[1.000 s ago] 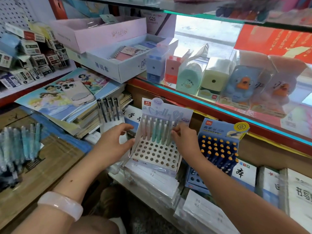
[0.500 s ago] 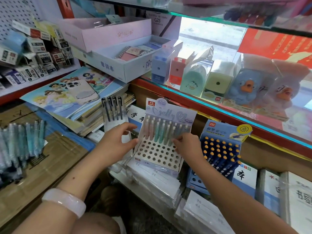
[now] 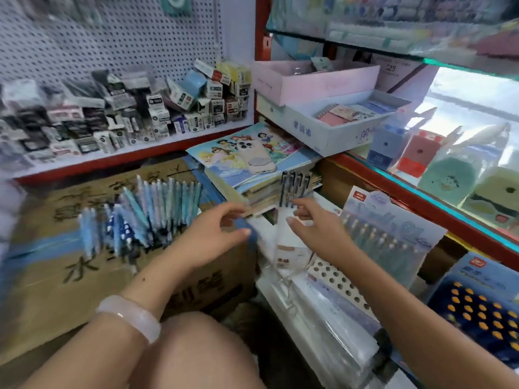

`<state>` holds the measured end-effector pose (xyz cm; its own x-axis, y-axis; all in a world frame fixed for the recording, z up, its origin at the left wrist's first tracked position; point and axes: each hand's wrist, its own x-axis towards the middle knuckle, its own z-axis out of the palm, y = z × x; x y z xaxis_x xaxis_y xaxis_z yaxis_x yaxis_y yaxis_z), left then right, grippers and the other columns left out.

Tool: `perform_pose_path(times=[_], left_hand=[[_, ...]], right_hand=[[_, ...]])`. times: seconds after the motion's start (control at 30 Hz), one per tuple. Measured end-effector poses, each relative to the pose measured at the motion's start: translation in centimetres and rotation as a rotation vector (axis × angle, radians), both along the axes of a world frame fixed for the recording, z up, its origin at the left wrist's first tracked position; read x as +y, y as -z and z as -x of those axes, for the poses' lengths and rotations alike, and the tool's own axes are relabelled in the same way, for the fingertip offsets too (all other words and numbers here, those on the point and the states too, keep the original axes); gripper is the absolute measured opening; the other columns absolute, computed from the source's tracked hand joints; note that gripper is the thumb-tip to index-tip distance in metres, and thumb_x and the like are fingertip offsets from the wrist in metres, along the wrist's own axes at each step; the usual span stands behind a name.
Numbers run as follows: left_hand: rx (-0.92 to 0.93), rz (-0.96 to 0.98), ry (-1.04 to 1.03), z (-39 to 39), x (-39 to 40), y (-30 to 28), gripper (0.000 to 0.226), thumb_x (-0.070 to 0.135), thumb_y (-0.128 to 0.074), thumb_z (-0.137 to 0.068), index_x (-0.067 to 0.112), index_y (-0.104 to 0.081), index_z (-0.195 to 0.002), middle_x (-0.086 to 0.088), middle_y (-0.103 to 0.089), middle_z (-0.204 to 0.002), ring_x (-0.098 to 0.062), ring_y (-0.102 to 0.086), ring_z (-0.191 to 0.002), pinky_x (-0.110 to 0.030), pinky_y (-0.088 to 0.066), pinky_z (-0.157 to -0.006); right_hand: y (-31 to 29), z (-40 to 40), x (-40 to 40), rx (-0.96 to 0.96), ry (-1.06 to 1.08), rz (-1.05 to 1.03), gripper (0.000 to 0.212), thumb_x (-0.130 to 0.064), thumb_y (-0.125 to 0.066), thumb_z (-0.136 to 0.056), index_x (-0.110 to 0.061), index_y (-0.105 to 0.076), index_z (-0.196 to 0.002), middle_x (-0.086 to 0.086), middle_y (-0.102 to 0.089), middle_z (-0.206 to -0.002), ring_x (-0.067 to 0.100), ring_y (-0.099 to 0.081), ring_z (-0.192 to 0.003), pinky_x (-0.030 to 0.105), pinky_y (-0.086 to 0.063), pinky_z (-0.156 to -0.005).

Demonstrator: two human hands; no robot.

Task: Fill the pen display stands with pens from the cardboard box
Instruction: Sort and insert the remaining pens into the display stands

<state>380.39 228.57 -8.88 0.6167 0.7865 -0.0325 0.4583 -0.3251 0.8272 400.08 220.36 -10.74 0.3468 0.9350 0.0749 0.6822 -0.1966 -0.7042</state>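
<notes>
Both hands are empty and in the air between the box (image 3: 92,265) and the stand (image 3: 373,248). The left hand (image 3: 216,237) has its fingers loosely spread, thumb and forefinger apart, nothing between them. The right hand (image 3: 314,228) is also relaxed and open, its fingertips (image 3: 292,219) pointing left toward the box. The frame is blurred, so fine finger positions are uncertain.

The pens (image 3: 146,211) stand fanned in a bunch on top of the box, at the person's left, near the left hand but not touching it. The stand leans at the right, with one row of pens along its top and many bare holes (image 3: 334,279) below. A second stand (image 3: 477,307), dark blue with orange-capped pens, sits further right and looks nearly full.

The step in hand appears to be fetching more pens. To do it well, the left hand, being nearer, should take a small handful from the edge of the bunch rather than the middle, so the rest does not topple. The pens should be gripped near their middles, all pointing one way, then passed singly to the right hand for the holes. Filling row by row downward from the existing row keeps inserted pens clear of the working fingers. The small clear holder of black pens (image 3: 293,189) stands close to the hands' path and could be knocked.
</notes>
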Motion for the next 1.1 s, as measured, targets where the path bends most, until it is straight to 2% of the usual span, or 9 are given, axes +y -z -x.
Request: perform_pose_path(times=[0.2, 0.3, 0.47, 0.63, 0.77, 0.83, 0.9, 1.03, 1.1], left_hand=[[0.079, 0.128, -0.315, 11.2, 2.6, 1.2, 0.03, 0.021, -0.066, -0.084, 0.031, -0.05, -0.108, 0.005, -0.053, -0.111, -0.015, -0.053, -0.107, -0.028, -0.045, -0.084], [0.072, 0.144, -0.454, 15.5, 3.6, 2.0, 0.03, 0.015, -0.068, -0.082, 0.023, -0.053, -0.105, -0.004, -0.056, -0.111, -0.019, -0.055, -0.106, -0.029, -0.044, -0.086], [0.124, 0.134, -0.572, 18.6, 5.7, 2.9, 0.037, 0.014, -0.067, -0.084, 0.011, -0.054, -0.118, -0.005, -0.055, -0.108, -0.017, -0.053, -0.099, -0.026, -0.044, -0.079], [0.189, 0.137, -0.665, 20.3, 9.4, 4.2, 0.038, 0.019, -0.064, -0.086, 0.012, -0.052, -0.122, -0.006, -0.053, -0.113, -0.019, -0.054, -0.094, -0.026, -0.042, -0.067], [0.23, 0.144, -0.683, 21.0, 12.1, 5.7, 0.043, 0.02, -0.065, -0.085, 0.011, -0.05, -0.125, -0.011, -0.053, -0.123, -0.022, -0.054, -0.1, -0.029, -0.043, -0.082], [0.279, 0.14, -0.696, 21.0, 13.3, 6.0, 0.047, 0.024, -0.062, -0.086, 0.013, -0.047, -0.129, -0.011, -0.052, -0.125, -0.022, -0.056, -0.102, -0.027, -0.041, -0.081], [0.375, 0.119, -0.705, 20.7, 14.5, 6.2, 0.049, 0.027, -0.058, -0.089, 0.013, -0.042, -0.134, -0.01, -0.054, -0.12, -0.018, -0.057, -0.09, -0.026, -0.039, -0.077], [0.508, 0.143, -0.744, 19.3, 16.7, 7.6, 0.065, 0.04, -0.055, -0.088, 0.011, -0.029, -0.14, -0.015, -0.045, -0.136, -0.031, -0.048, -0.119, -0.032, -0.041, -0.089], [0.545, 0.175, -0.752, 18.3, 17.8, 8.2, 0.076, 0.049, -0.055, -0.085, 0.012, -0.023, -0.143, -0.015, -0.038, -0.141, -0.032, -0.042, -0.125, -0.034, -0.04, -0.092]], right_hand=[[1.8, 6.5, 5.6, -0.006, -0.269, 0.13, 0.052, -0.037, -0.052, -0.093, -0.022, -0.036, -0.14, 0.004, -0.05, -0.136, 0.018, -0.046, -0.126, 0.03, -0.039, -0.099], [1.7, 9.5, 8.7, -0.072, -0.382, 0.153, 0.054, -0.038, -0.052, -0.093, -0.021, -0.034, -0.142, 0.002, -0.046, -0.141, 0.017, -0.044, -0.128, 0.031, -0.039, -0.102], [0.7, 13.3, 13.3, -0.187, -0.502, 0.158, 0.056, -0.041, -0.048, -0.095, -0.023, -0.029, -0.144, 0.001, -0.04, -0.146, 0.018, -0.041, -0.131, 0.032, -0.037, -0.104], [0.1, 17.3, 18.0, -0.261, -0.557, 0.05, 0.054, -0.035, -0.049, -0.095, -0.018, -0.032, -0.143, 0.003, -0.039, -0.146, 0.019, -0.037, -0.134, 0.03, -0.032, -0.106], [1.0, 19.3, 21.0, -0.375, -0.58, 0.038, 0.054, -0.039, -0.047, -0.094, -0.019, -0.034, -0.142, 0.004, -0.039, -0.146, 0.023, -0.031, -0.136, 0.038, -0.031, -0.111], [1.8, 19.9, 21.9, -0.393, -0.573, 0.037, 0.053, -0.038, -0.048, -0.093, -0.019, -0.035, -0.141, 0.004, -0.04, -0.144, 0.023, -0.032, -0.134, 0.04, -0.032, -0.11], [2.6, 20.2, 22.3, -0.397, -0.584, 0.049, 0.055, -0.04, -0.048, -0.093, -0.022, -0.032, -0.142, 0.003, -0.038, -0.146, 0.021, -0.031, -0.136, 0.041, -0.03, -0.111], [3.6, 19.6, 22.8, -0.398, -0.594, 0.092, 0.058, -0.043, -0.047, -0.092, -0.028, -0.028, -0.144, -0.001, -0.034, -0.149, 0.018, -0.026, -0.139, 0.043, -0.025, -0.114], [3.6, 19.0, 22.8, -0.358, -0.563, 0.084, 0.056, -0.043, -0.047, -0.093, -0.029, -0.029, -0.144, -0.003, -0.034, -0.149, 0.017, -0.024, -0.14, 0.042, -0.024, -0.115]])
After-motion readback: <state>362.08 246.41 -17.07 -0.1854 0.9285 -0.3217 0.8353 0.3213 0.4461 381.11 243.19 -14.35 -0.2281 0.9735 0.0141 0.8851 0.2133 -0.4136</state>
